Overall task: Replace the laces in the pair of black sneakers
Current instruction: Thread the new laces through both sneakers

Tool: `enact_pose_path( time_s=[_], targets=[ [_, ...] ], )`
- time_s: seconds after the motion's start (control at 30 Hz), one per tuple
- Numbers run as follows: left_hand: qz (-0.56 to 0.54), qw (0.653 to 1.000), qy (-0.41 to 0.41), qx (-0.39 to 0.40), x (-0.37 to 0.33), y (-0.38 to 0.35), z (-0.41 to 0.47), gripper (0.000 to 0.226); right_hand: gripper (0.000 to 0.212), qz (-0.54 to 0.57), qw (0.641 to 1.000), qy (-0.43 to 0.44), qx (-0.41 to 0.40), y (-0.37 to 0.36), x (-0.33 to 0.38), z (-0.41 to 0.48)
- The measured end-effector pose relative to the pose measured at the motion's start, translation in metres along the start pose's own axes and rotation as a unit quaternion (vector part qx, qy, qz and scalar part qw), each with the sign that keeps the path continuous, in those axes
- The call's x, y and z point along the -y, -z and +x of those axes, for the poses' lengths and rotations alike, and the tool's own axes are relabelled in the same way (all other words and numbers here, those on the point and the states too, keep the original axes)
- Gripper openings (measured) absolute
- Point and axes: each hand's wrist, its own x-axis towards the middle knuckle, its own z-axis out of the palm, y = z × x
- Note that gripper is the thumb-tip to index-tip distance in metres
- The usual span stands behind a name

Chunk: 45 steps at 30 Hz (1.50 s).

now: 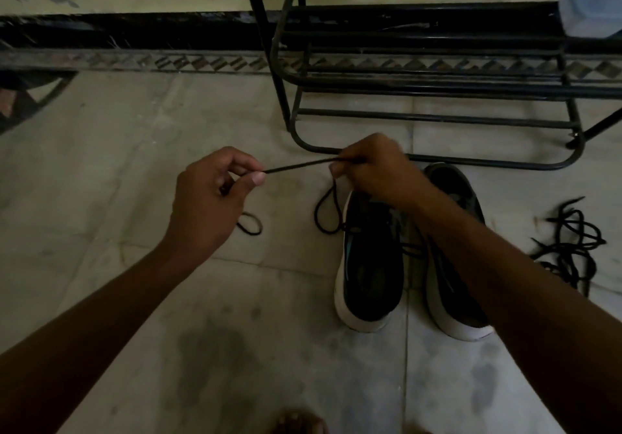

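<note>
Head view: left hand (208, 194) and right hand (373, 171) each pinch the black lace (299, 165) in their fingers, taut between them; it drops to the sneakers (370, 265) on the floor (134, 164); suggest evening both ends, no twists, before the next eyelet.

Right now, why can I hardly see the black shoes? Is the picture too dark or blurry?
Head view: the light is dim, so the black sneakers sink into shadow and only their white soles stand out. Head view: it is a little soft, yet the lace pinched between the left hand and the right hand shows clearly. Head view: the wide lens seems to bow the shoe rack.
</note>
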Motion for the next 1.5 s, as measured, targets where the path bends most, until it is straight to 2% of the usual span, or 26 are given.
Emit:
enact_pose_path(
  time_s=[0.07,0.13,0.2,0.27,0.33,0.4,0.53,0.6,0.7,0.77,0.83,0.9,0.97,1.03,1.1,1.17,1.27,1.4,1.5],
  targets=[
    [0.015,0.999,0.024,-0.023,0.006,0.009,0.003,0.008,0.015,-0.091,0.991,-0.082,-0.052,0.02,-0.017,0.006],
    [0.02,0.999,0.025,-0.025,0.007,0.011,0.004,0.009,0.027,-0.167,0.978,-0.111,-0.057,0.028,-0.021,0.007],
    [0.013,1.0,0.008,0.007,0.001,0.005,0.001,0.007,0.049,-0.185,0.981,-0.051,-0.031,0.021,-0.01,0.001],
    [0.005,0.999,-0.026,0.046,-0.01,-0.006,-0.003,0.009,0.062,-0.143,0.988,0.05,0.021,0.002,0.011,-0.007],
    [0.002,0.997,-0.053,0.059,-0.019,-0.016,-0.004,0.012,0.046,-0.059,0.988,0.116,0.079,-0.019,0.028,-0.015],
    [0.012,0.998,-0.052,0.041,-0.021,-0.017,-0.001,0.009,0.021,-0.018,0.986,0.129,0.105,-0.024,0.033,-0.02],
    [0.033,0.999,-0.013,-0.003,-0.005,0.0,0.007,0.006,0.025,-0.013,0.999,0.03,0.024,0.01,0.015,-0.017],
    [0.044,0.999,0.002,-0.02,0.002,0.009,0.008,0.01,0.028,-0.065,0.997,-0.029,-0.039,0.03,0.001,-0.014],
    [0.046,0.998,0.009,-0.029,0.003,0.014,0.006,0.015,0.028,-0.167,0.974,-0.111,-0.109,0.037,-0.012,-0.01],
    [0.039,0.999,-0.007,-0.009,-0.003,0.007,0.003,0.01,0.022,-0.212,0.962,-0.097,-0.14,0.029,-0.009,-0.013],
    [0.037,0.998,-0.043,0.025,-0.014,-0.005,0.0,0.005,0.046,-0.178,0.978,0.006,-0.105,0.016,0.002,-0.019],
    [0.037,0.995,-0.08,0.053,-0.026,-0.016,-0.003,0.006,0.059,-0.067,0.994,0.085,-0.017,0.0,0.016,-0.024],
    [0.04,0.993,-0.099,0.058,-0.034,-0.024,-0.003,0.006,0.051,0.046,0.991,0.085,0.088,-0.015,0.026,-0.027],
    [0.042,0.994,-0.092,0.049,-0.037,-0.028,-0.002,0.006,0.033,0.141,0.979,0.06,0.136,-0.019,0.029,-0.03],
    [0.023,0.997,-0.064,0.046,-0.035,-0.029,-0.001,0.005,0.022,0.19,0.974,0.029,0.119,-0.013,0.024,-0.034],
    [0.007,0.998,-0.042,0.048,-0.031,-0.029,0.0,0.006,0.024,0.204,0.975,0.015,0.082,-0.004,0.016,-0.034],
    [-0.009,0.998,-0.029,0.047,-0.026,-0.033,0.0,0.008,0.016,0.185,0.981,0.037,0.04,0.007,0.009,-0.034],
    [-0.035,0.998,0.011,0.045,-0.016,-0.046,0.005,0.008,0.028,0.107,0.993,0.028,-0.041,0.013,0.002,-0.029],
    [0.024,0.996,0.049,0.074,0.002,-0.067,0.014,0.009,0.027,0.09,0.992,0.001,-0.09,0.016,-0.006,-0.027]
  ],
)
